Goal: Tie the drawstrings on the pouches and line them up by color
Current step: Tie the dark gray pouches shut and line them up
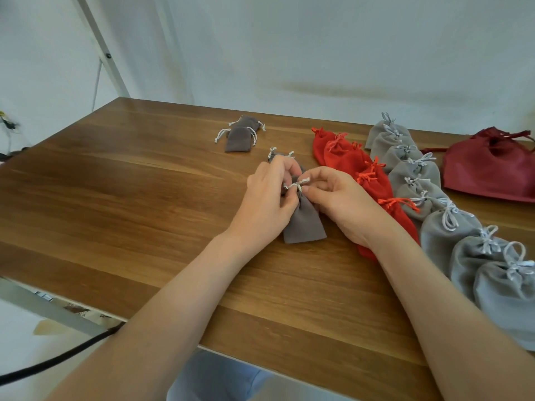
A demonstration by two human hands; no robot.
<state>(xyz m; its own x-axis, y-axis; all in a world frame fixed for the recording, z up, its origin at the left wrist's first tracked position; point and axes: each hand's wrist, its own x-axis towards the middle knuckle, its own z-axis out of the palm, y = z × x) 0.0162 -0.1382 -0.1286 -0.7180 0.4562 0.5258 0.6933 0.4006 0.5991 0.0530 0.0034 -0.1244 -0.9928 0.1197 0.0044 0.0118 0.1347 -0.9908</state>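
Right now, mid-bench, left hand (pixel 269 198) and right hand (pixel 341 204) each pinch the pale drawstring (pixel 295 185) at the neck of a brown pouch (pixel 304 224) lying on the bench (pixel 115 183). Contents: can't tell. At 12 o'clock, more brown pouches (pixel 238 138). From 1 to 4 o'clock, red row (pixel 350 160) w/ grey row (pixel 445 230) touching beside it. Wood runs wide to the 9 o'clock edge.

Small taupe pouch (pixel 304 224) centre; two taupe pouches (pixel 238 138) behind; red row (pixel 347 160), grey row (pixel 445 235) right.
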